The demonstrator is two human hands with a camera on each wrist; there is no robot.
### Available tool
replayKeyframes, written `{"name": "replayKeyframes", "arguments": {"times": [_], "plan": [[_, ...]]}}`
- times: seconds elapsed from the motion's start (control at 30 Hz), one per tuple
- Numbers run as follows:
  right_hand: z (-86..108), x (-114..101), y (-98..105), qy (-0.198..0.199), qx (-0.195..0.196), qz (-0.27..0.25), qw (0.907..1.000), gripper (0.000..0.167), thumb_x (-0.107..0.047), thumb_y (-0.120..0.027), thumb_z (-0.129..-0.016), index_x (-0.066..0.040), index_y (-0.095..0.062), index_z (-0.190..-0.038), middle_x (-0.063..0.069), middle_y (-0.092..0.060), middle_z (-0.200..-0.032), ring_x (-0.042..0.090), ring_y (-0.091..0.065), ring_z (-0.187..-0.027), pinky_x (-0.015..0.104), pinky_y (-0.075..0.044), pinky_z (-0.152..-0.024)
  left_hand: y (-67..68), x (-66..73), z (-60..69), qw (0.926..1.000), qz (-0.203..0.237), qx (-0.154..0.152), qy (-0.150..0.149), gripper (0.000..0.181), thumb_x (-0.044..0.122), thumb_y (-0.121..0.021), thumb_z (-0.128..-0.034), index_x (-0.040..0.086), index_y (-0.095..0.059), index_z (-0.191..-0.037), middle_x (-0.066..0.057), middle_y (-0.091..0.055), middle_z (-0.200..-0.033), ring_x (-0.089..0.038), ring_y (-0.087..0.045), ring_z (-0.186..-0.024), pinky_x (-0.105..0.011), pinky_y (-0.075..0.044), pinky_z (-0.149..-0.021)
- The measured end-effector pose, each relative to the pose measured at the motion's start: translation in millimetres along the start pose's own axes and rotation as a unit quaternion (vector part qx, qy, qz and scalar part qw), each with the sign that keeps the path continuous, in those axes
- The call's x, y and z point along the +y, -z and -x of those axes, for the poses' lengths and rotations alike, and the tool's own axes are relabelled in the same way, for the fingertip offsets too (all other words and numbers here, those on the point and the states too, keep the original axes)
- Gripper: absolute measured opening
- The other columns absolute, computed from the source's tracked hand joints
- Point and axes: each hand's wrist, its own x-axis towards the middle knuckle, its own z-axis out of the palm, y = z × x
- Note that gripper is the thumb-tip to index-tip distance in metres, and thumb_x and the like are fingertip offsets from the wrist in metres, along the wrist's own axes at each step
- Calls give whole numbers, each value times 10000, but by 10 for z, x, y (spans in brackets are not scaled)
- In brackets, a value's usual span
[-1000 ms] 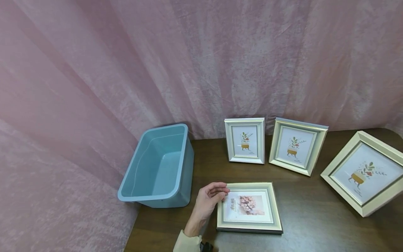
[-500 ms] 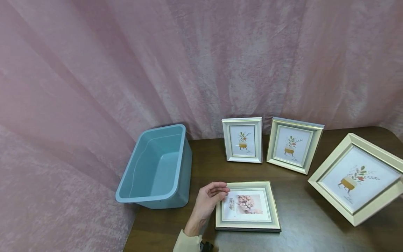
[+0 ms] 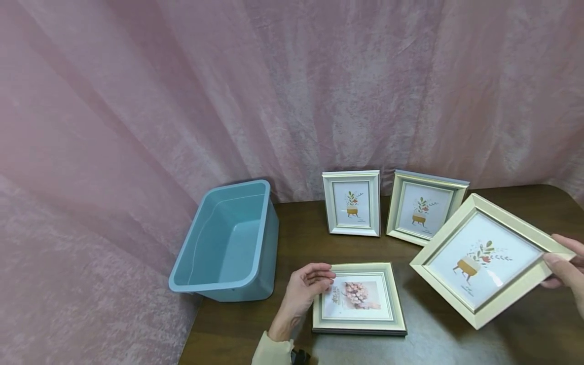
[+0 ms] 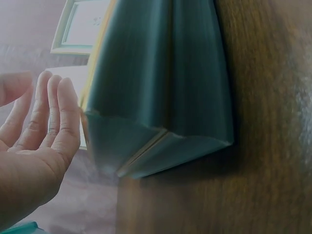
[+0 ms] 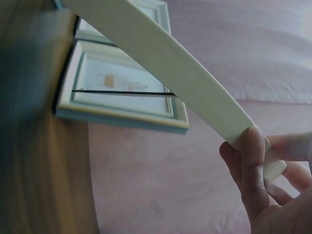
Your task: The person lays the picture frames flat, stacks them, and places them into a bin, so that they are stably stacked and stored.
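My right hand pinches a cream picture frame by its right corner, thumb on the front. This frame is tilted above the table and bears a potted-plant print. In the right wrist view its pale side runs diagonally to the fingers. My left hand is at the left edge of a cream picture frame lying flat with a pink flower print. Its fingers are relaxed beside that edge and grip nothing; contact is unclear. The side seen in the left wrist view has two layers, apparently a stack.
Two framed potted-plant prints stand upright at the back, a white frame and a cream frame, the latter partly covered by the held one. A blue plastic bin stands at the left on the brown table, before a pink curtain.
The held picture frame has moved left, toward the middle of the table, and my right hand has come into the head view with it. My left hand has barely moved.
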Motion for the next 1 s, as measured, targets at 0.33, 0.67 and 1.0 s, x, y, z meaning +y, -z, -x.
{"name": "replayKeyframes", "arguments": {"times": [0.33, 0.67, 1.0], "plan": [[153, -393, -544, -509, 688, -860, 9926, 566, 260, -497, -989, -150, -809, -1225, -100, -835, -960, -7, -767, -658, 120, -556, -525, -128, 81, -11, 9919, -806, -881, -440, 608, -7, -740, -1008, 7, -517, -1573, -363, -667, -1394, -300, -761, -1144, -182, -595, -909], [258, -535, -872, -857, 1188, -1308, 9805, 545, 358, -510, -916, 21, -796, -1235, 22, -863, -1015, 89, -804, -681, 212, -592, -522, -250, 92, -36, 9902, -870, -1009, -429, 634, -46, -780, -961, 41, -560, -1549, -314, -659, -1440, -341, -746, -1166, -178, -612, -880], [331, -499, -989, -1168, 996, -1863, 9704, 480, 336, -538, -929, 72, -778, -1250, 99, -863, -983, 142, -806, -710, 266, -601, -515, -347, 108, -38, 9872, -469, -1277, -833, 767, -111, -854, -857, 20, -554, -1551, -321, -620, -1499, -434, -709, -1207, -225, -643, -918]]}}
